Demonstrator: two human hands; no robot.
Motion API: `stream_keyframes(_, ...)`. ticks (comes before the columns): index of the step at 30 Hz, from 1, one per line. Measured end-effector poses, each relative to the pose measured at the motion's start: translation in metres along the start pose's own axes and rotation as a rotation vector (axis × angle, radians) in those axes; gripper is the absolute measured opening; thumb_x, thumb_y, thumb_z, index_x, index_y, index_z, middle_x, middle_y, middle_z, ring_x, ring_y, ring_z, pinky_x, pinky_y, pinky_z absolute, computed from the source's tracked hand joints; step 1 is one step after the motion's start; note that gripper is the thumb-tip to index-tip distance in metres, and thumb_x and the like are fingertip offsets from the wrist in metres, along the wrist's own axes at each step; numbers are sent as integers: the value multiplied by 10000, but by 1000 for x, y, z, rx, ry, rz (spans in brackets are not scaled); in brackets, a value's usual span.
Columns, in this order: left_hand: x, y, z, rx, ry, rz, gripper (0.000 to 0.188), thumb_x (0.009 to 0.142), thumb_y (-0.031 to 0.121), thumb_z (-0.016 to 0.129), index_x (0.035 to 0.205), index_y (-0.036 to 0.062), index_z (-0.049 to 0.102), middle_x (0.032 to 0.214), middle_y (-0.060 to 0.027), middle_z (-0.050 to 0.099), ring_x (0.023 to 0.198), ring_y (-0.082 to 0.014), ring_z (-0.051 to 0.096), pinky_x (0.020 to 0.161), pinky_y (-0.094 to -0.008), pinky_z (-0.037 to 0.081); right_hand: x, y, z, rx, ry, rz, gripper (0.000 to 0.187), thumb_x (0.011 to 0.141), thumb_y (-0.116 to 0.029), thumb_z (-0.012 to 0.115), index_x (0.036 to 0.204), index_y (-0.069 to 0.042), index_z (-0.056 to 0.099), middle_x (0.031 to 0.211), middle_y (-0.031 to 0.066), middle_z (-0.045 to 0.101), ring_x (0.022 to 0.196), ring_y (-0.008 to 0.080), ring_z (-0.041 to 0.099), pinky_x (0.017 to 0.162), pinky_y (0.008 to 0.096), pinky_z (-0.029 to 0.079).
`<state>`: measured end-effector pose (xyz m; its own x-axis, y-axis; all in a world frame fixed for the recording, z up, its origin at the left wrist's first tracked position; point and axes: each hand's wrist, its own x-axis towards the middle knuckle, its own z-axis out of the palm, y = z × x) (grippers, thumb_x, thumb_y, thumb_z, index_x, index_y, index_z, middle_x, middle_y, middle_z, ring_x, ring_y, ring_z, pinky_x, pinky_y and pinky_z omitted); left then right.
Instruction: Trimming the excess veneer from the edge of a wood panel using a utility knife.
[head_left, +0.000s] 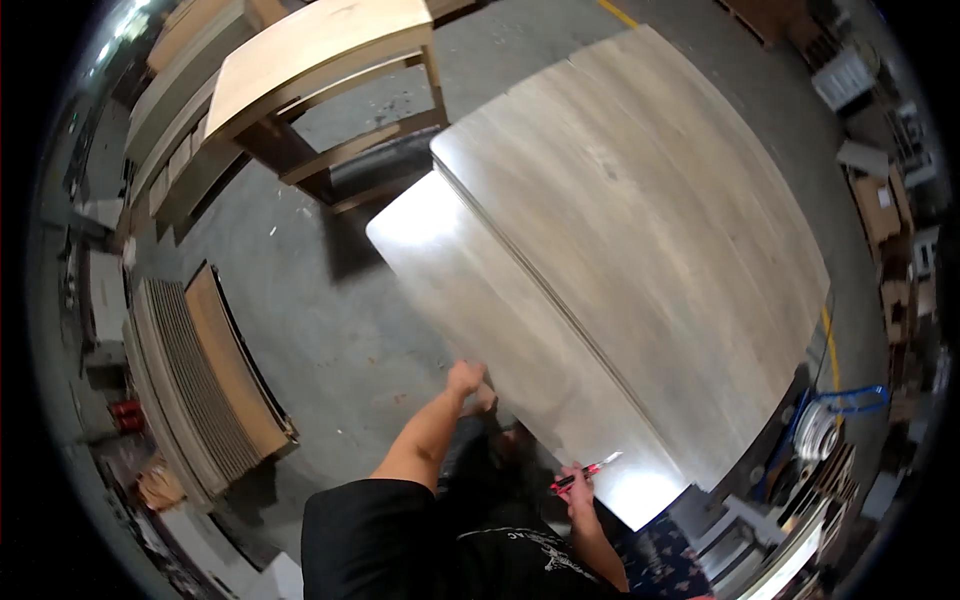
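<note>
Well, farthest L. of the counter point(640, 220), a stack of ribbed-looking panels point(185, 385) is seen standing on the floor point(330, 350), w/ a brown sheet point(232, 365) leaned at its near side. Next, beyond the counter's far L. corner, a wooden frame point(320, 65) w/ a pale flat top is placed, its legs & crossbars exposed. Just beside the counter's L. edge, approx. midway along, the L hand point(468, 378) is held low w/ fingers curled; whether the edge is touched can't be told, & the grip there is partly hidden, so its state can't be told either.

The counter itself is made up of 2 wood-grain sections, a narrow one on the L. & a broad one on the R., parted by a straight dark seam point(555, 295); glare is thrown on both ends of the narrow one. At the counter's near corner, a red-and-black cutter point(592, 469) is pinched in the grip of the R hand point(578, 492), its pale blade pointed in over the narrow section; contact w/ the surface can't be made out. R. of the counter, near its edge, a white reel point(815, 435) w/ a blue handle point(862, 400) is set; farther R., brown cartons point(880, 205) are piled.
</note>
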<state>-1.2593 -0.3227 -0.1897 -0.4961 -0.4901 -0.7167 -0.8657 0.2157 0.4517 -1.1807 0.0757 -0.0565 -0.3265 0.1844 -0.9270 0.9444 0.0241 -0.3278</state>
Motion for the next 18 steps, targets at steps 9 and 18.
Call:
stream_keyframes(9,-114,-55,-12,81,-121,318,540,933,485,590,1199,28,701,1186,-212,703,1131,-404,652,986,-442,517,-13,-76,28,-394,-199,-308,318,943,-265,660,1102,6,605,814,174,689,691,282,710,668,406,616)
stream_keyframes(18,-303,-230,-2,-388,287,-215,509,936,472,597,1213,60,709,1216,-192,706,1164,-363,652,1012,-438,497,10,-56,38,-632,-354,-430,286,918,-247,674,997,24,627,693,135,670,572,256,679,493,388,538)
